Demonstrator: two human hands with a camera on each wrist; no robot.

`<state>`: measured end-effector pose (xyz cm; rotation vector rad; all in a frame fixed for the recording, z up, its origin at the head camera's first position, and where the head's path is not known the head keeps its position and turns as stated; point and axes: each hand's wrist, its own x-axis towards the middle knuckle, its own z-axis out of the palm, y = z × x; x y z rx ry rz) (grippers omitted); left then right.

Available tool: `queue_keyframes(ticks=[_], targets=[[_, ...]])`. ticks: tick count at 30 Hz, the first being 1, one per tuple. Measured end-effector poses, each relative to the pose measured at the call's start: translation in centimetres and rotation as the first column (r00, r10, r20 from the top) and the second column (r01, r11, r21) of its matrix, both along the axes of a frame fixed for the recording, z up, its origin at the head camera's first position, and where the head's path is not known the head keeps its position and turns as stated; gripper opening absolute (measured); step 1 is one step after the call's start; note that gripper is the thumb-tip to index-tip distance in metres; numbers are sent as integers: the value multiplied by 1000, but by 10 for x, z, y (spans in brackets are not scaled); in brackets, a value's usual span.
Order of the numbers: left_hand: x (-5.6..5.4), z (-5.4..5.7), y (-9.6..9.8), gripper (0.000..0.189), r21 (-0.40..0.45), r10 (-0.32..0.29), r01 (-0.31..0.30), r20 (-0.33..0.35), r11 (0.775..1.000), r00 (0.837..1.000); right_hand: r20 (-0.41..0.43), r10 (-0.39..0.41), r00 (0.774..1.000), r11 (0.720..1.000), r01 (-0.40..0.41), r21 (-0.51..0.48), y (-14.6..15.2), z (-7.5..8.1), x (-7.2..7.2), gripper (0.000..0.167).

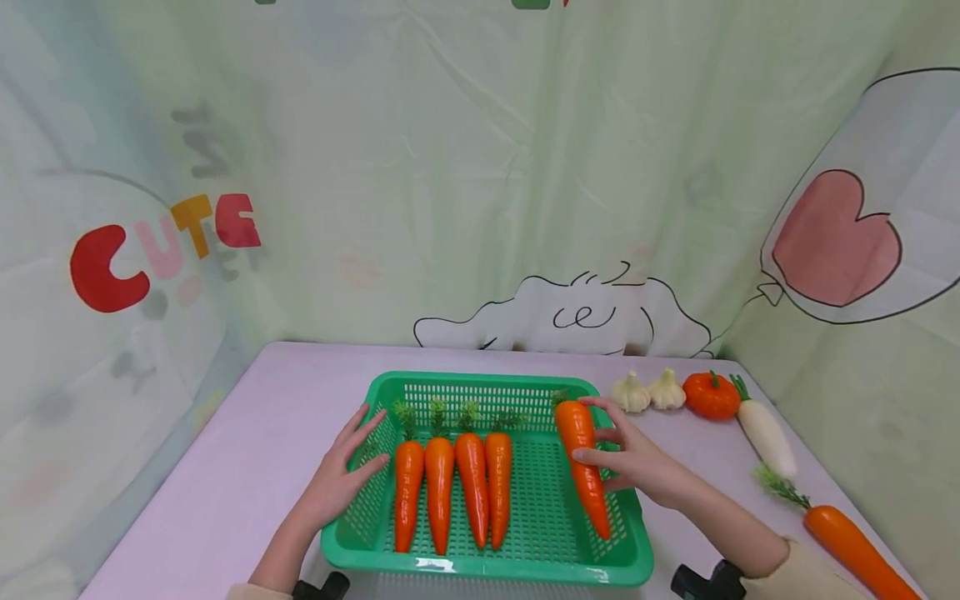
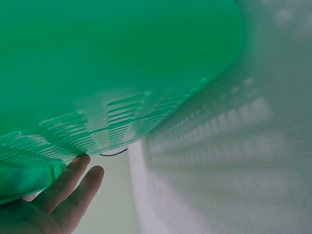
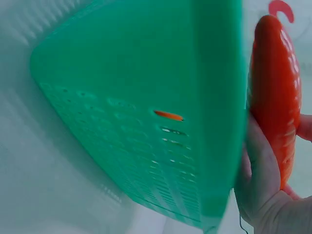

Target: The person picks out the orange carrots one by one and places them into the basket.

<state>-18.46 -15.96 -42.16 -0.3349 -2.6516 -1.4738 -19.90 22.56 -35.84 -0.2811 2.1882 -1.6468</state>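
My right hand (image 1: 630, 450) grips a carrot (image 1: 579, 442) by its thick upper part, over the right side of a green basket (image 1: 487, 570). The carrot's leafy top points away and its tip points toward me; in the right wrist view the carrot (image 3: 275, 92) shows above the basket's rim. At the basket's left rim is my left hand (image 1: 341, 475), fingers spread and straight. The left wrist view shows its fingers (image 2: 80, 195) beside the slotted side wall. Several carrots (image 1: 439, 492) lie side by side in the basket's left half, leafy tops toward the far wall.
Right of the basket, two garlic bulbs (image 1: 632, 393), an orange-red pumpkin (image 1: 711, 396), a white radish (image 1: 767, 437) and another carrot (image 1: 855, 546) follow the table's right edge. A printed curtain (image 1: 480, 208) hangs behind the pale table (image 1: 247, 450).
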Motion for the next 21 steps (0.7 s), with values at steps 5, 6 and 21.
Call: queue_keyframes(ticks=[5,6,21], targets=[[0,-1,0,58,-3,1,-1,-10,1000,1000,-27,35,999,999,-35,0,-10,-6,-4,72],[-1,-1,0,58,-4,1,-1,-9,1000,1000,-30,37,999,999,-37,4,-12,-7,-4,72],[-3,-6,-1,58,10,7,-7,-20,1000,1000,-2,61,998,998,-61,21,-31,-26,-7,89]])
